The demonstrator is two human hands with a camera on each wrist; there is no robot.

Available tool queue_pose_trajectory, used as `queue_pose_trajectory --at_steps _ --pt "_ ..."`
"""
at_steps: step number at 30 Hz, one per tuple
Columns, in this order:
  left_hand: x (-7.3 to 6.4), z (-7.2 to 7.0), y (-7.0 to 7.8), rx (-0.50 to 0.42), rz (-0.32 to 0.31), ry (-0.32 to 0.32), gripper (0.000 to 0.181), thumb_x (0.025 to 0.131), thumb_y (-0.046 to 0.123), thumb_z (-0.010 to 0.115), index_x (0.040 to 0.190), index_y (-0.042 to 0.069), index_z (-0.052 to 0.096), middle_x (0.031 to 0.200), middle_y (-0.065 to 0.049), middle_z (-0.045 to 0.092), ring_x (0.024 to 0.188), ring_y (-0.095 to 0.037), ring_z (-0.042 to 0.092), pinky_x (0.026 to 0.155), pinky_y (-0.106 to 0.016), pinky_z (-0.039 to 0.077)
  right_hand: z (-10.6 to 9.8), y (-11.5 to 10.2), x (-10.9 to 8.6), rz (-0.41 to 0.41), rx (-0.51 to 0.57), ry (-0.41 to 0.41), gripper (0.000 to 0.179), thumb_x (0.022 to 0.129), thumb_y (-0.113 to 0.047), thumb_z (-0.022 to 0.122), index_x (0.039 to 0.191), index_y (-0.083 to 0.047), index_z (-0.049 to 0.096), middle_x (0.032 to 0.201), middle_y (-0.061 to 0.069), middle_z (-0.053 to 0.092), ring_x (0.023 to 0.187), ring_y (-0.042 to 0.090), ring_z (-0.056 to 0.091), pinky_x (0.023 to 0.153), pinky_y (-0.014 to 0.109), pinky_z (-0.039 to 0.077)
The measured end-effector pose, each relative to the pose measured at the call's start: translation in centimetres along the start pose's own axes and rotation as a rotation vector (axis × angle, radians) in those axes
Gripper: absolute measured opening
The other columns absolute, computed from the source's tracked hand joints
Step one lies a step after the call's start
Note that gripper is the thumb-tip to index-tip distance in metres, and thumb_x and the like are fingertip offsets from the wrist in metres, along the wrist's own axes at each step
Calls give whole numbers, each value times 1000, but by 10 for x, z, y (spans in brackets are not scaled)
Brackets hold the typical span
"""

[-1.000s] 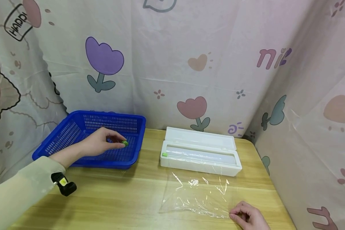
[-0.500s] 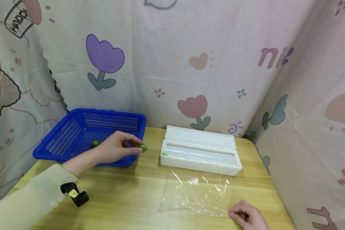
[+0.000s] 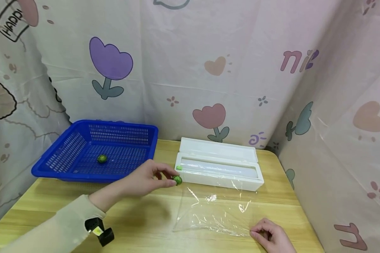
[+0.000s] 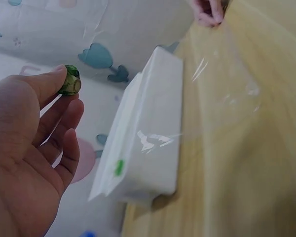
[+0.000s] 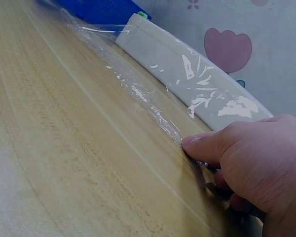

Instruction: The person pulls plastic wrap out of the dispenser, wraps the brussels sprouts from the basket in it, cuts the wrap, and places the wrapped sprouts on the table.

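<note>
Between thumb and fingertips my left hand [image 3: 147, 179] pinches a small Brussels sprout [image 3: 177, 180], raised over the table by the left front corner of the cling film box [image 3: 220, 178]. The left wrist view shows the cut stem end of that Brussels sprout [image 4: 71, 81]. My right hand [image 3: 272, 235] pinches the near right corner of a clear sheet of cling film [image 3: 215, 214], drawn out from the roll in the white box. In the right wrist view the bunched film edge [image 5: 155, 116] runs to the thumb. Another Brussels sprout [image 3: 102, 159] lies in the blue basket [image 3: 95, 175].
The box's white lid [image 3: 220, 149] stands raised at the back, and a green slider [image 3: 179, 168] sits at its left end. A patterned curtain [image 3: 177, 63] hangs behind and beside the wooden table [image 3: 136, 232].
My left hand has carried the Brussels sprout rightward out of the basket to beside the cling film box. The other sprout in the basket has come into sight. My right hand keeps its hold.
</note>
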State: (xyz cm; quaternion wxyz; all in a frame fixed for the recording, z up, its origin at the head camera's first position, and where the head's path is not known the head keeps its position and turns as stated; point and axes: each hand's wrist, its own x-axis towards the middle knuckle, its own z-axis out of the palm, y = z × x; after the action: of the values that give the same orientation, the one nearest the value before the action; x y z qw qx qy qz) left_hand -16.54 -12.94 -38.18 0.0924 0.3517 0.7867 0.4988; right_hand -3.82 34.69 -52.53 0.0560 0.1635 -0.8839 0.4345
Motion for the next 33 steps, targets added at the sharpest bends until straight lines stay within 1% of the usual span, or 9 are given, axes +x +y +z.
queue_pose_trajectory --at_steps 3,5,6,8,11,15,23,26,33 --pt "4 15 -6 -46 30 -30 18 98 16 79 116 17 80 100 6 77 88 -17 70 74 -32 56 0 0 0 -1 3 1 22 90 -2 83 93 -23 77 84 -12 63 59 4 51 47 23 44" --pt "6 25 -11 -68 35 -52 16 98 16 79 114 17 80 101 8 76 88 -17 70 74 -32 57 0 0 0 11 6 1 23 89 -2 83 93 -24 77 84 -12 64 59 3 51 47 23 44" --pt "8 29 -13 -80 36 -61 15 98 17 79 114 16 81 101 7 77 88 -17 70 75 -32 57 0 0 0 5 6 0 23 89 -2 83 93 -23 77 84 -11 64 59 3 51 47 24 44" --pt "10 38 -16 -93 26 -81 14 98 16 78 113 16 81 102 7 77 89 -16 71 77 -33 59 0 0 0 -8 5 -3 22 90 -1 82 93 -22 77 84 -11 64 59 4 50 47 24 43" --pt "14 51 -20 -106 6 -105 14 98 16 79 112 16 81 101 9 77 91 -15 71 79 -34 60 0 0 1 5 2 -5 23 89 -2 83 93 -24 78 84 -12 64 59 3 50 47 24 44" --pt "22 71 -26 -125 5 -133 14 97 15 80 111 15 82 97 12 76 91 -13 72 79 -34 61 -2 0 1 12 -7 -13 23 90 -3 83 94 -25 78 84 -14 63 59 3 51 48 23 45" --pt "38 110 -33 -193 -14 -200 14 95 12 82 109 10 81 95 8 77 86 -10 72 80 -30 61 -2 0 2 -9 -15 -17 23 90 -2 82 94 -24 78 86 -13 64 59 4 51 48 23 45" --pt "44 121 -34 -175 1 -220 16 94 10 82 109 7 80 93 7 77 84 -8 72 78 -28 61 -2 0 1 -2 -4 -15 23 90 -2 83 94 -24 78 86 -13 64 59 3 51 48 23 45" --pt "53 143 -35 -64 25 -256 12 92 6 83 104 4 79 92 5 77 81 1 70 77 -19 58 0 1 2 -59 9 -2 24 89 2 82 95 -22 78 86 -10 64 59 4 50 47 23 43"
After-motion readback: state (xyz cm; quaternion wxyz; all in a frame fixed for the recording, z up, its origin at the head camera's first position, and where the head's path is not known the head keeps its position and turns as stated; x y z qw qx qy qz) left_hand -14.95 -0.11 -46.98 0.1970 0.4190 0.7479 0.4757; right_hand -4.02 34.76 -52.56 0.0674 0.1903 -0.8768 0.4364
